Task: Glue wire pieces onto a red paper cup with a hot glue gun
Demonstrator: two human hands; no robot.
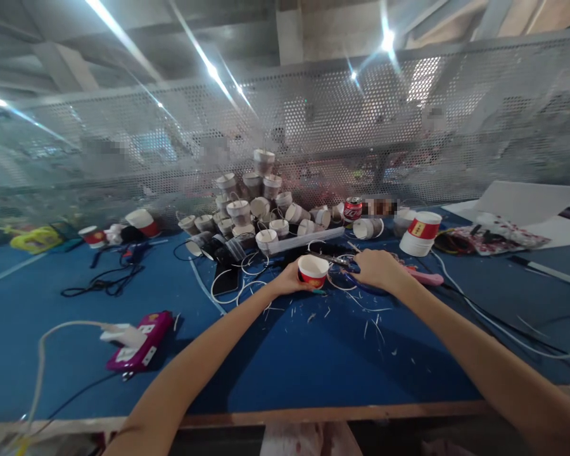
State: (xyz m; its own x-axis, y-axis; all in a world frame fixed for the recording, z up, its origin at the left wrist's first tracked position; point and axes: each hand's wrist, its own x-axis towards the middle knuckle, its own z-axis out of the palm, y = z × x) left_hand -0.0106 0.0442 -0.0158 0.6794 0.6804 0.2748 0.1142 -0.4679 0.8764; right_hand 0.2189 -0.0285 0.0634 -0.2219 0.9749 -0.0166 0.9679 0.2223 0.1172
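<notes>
My left hand point(292, 279) is wrapped round a small red and white paper cup point(313, 273), whose open mouth faces up. In my right hand point(379, 268) is a pair of scissors point(335, 259), its dark blades pointing left towards the cup's rim. Whether the blades touch the rim I cannot make out. My right fingers hide most of the scissors' handles. Beside that hand lies a tool with a pink handle point(425, 277). Thin white scraps point(377, 329) are scattered on the blue table in front of the hands.
Behind the hands, several whitish cups point(241, 214) are piled against a perforated metal screen point(337, 120). A red can point(353, 209) and stacked paper cups point(420, 233) stand to the right. Loose white cord point(225, 301) curls near my left hand. A purple power strip point(140, 342) lies front left.
</notes>
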